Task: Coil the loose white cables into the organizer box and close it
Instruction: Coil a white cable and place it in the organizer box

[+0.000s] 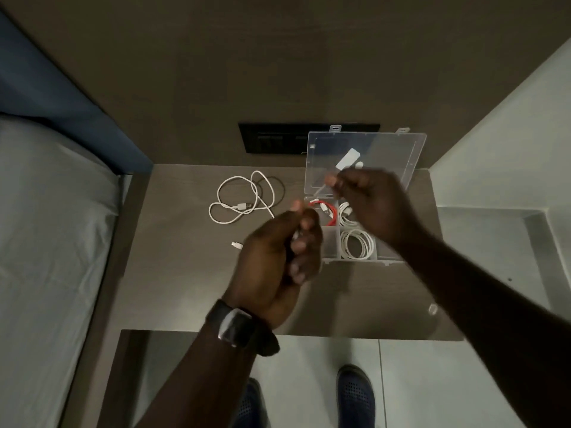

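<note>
A clear plastic organizer box (pixel 330 239) stands on the brown bedside table (pixel 185 273), its lid (pixel 386 156) raised against the wall. Two compartments hold coiled white cables (pixel 355 244), and another holds a red cable (pixel 332 211). My left hand (pixel 278 254) is closed around a white cable just left of the box. My right hand (pixel 367 199) pinches the same cable's other stretch (pixel 319 190) above the box. A loose white cable (pixel 244 202) lies in loops on the table at the left, and a white plug end (pixel 236 244) lies near my left hand.
A black socket panel (pixel 272 139) is set in the wall behind the table. A bed with a grey sheet (pixel 46 227) runs along the left. My shoes (pixel 355 396) stand on the tiled floor below the table's front edge. A small clear object (pixel 432 309) lies at the table's right front.
</note>
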A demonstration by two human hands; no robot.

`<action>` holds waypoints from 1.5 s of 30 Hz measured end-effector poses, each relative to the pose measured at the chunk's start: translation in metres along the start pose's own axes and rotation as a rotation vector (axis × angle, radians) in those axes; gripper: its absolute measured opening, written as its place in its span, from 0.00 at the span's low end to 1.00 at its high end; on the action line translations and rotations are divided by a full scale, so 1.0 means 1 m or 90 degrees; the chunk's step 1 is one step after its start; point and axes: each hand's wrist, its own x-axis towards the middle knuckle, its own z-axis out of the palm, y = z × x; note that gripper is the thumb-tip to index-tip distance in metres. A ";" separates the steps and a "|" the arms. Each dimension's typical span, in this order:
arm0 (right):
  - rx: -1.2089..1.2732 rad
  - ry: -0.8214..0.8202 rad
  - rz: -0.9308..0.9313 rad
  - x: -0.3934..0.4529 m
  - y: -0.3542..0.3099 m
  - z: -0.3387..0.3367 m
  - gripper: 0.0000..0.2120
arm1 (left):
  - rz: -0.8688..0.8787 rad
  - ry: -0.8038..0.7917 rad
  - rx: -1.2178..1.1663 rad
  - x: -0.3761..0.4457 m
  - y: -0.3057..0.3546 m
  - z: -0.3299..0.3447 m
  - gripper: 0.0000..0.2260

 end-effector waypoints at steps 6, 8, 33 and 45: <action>-0.045 -0.164 -0.029 -0.096 -0.002 0.049 0.11 | 0.168 0.039 -0.088 0.009 0.022 -0.013 0.13; -0.084 -0.215 -0.086 -0.121 -0.010 0.040 0.10 | 0.227 0.101 0.025 0.014 0.025 -0.023 0.14; 0.395 -0.149 0.193 -0.070 -0.003 0.054 0.12 | 0.100 -0.002 -0.232 0.021 -0.010 -0.017 0.16; 0.082 0.008 0.057 -0.074 -0.014 0.020 0.03 | 0.166 0.163 0.123 0.033 -0.034 -0.025 0.17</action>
